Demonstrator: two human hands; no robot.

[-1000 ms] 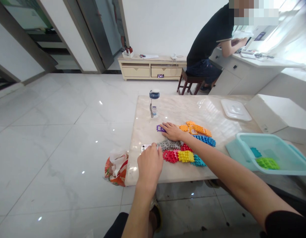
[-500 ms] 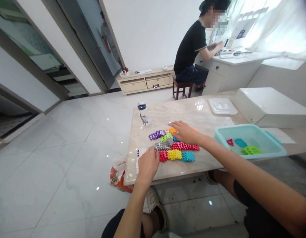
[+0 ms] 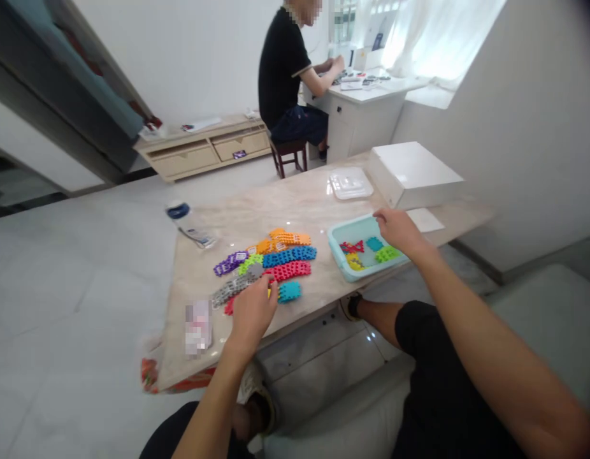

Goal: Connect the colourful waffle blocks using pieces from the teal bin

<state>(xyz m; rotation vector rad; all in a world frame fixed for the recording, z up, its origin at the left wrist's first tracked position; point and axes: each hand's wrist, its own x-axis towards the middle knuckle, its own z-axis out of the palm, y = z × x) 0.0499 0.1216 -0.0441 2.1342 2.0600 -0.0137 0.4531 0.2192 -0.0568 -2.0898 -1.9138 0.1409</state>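
My left hand (image 3: 254, 309), fingers curled, lies over the nearest row of interlocking toy tiles. It covers most of the yellow and red ones; what its fingertips hold is hidden. Turquoise tiles (image 3: 290, 291) stick out beside it. Behind are rows of red tiles (image 3: 292, 270), blue tiles (image 3: 290, 256), orange tiles (image 3: 295, 238), grey tiles (image 3: 230, 290), green tiles (image 3: 250, 262) and purple tiles (image 3: 230, 262). My right hand (image 3: 397, 231) hovers over the far right side of a light-blue bin (image 3: 336, 241), fingers loosely bent, nothing visible in them. Red, yellow, turquoise and green tiles lie inside.
A phone (image 3: 198, 325) lies at the table's left front. A clear pouch with a blue top (image 3: 190, 223) is at the left rear. A clear lid (image 3: 351, 183) and a white box (image 3: 414, 172) stand behind the bin. Beyond, a person (image 3: 285, 76) sits at a desk.
The view has swung right. My right hand has gone from above the tile rows to the bin. My left hand has shifted right along the nearest row.
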